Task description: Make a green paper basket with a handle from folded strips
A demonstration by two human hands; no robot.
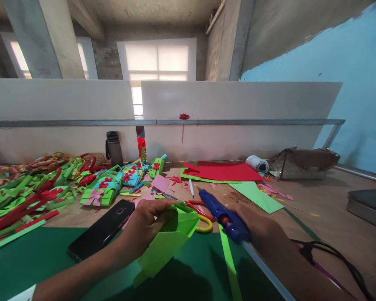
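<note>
Heaped paper strips [28,200] lie far left; next, a black phone [103,230] rests partly on a dark green sheet [44,251]; the left hand [153,217] has its grip pinched tight on 1 folded light green paper piece [166,248], held above that sheet; scissors [210,225] lie behind it on the tabletop [319,200]; the right hand's [257,223] grip wraps round 1 blue glue gun [221,213]; any print on the white roll [256,163] is too blurred to read.

The folded paper [166,248] is lime green, the glue gun [222,215] deep blue. Scissor handles [210,225] show red and yellow; the mat [47,246] is dark green.
</note>
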